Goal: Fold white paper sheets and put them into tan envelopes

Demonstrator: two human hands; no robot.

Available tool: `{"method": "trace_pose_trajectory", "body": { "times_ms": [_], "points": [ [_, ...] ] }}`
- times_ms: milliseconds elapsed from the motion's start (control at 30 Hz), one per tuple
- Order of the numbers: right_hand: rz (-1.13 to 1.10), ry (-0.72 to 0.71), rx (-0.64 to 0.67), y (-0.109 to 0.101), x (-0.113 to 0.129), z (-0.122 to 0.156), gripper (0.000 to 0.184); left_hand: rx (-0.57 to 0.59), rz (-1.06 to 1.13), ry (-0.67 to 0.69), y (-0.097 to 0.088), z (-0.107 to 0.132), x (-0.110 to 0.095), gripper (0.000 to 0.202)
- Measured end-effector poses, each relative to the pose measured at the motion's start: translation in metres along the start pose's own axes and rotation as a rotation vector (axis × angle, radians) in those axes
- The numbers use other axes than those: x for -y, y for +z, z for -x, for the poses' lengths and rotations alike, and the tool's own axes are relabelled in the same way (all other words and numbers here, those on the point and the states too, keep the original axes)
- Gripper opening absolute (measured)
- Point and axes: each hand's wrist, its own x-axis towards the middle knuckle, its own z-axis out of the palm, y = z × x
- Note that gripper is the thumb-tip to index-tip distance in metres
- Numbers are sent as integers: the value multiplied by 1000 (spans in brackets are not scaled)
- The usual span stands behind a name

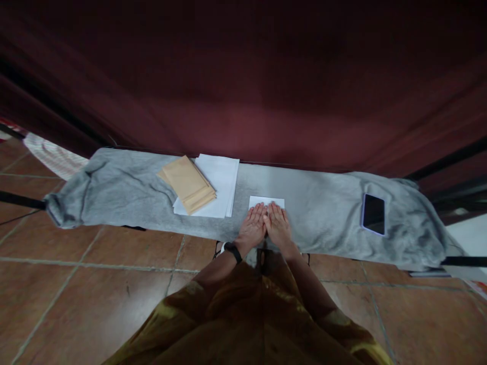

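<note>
Both hands lie flat, side by side, on a small white folded sheet of paper [266, 202] on a grey cloth [125, 195]. My left hand [252, 227] has its fingers stretched out and wears a black band at the wrist. My right hand [279, 225] is likewise flat, fingers together, pressing the paper's near half. Only the far edge of the paper shows beyond the fingertips. Neither hand grips anything.
A stack of tan envelopes [187, 183] lies on a pile of white sheets [219, 183] to the left. A phone in a lilac case [373, 214] rests on the cloth at the right. A dark red curtain [243, 76] hangs behind; brown floor tiles [76, 284] lie in front.
</note>
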Motion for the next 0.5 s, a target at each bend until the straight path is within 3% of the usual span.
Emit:
{"method": "trace_pose_trajectory", "body": {
  "times_ms": [500],
  "points": [
    [77,103,-85,-7,-17,17,60,25,-2,-45,-7,12,5,78]
  ]
}}
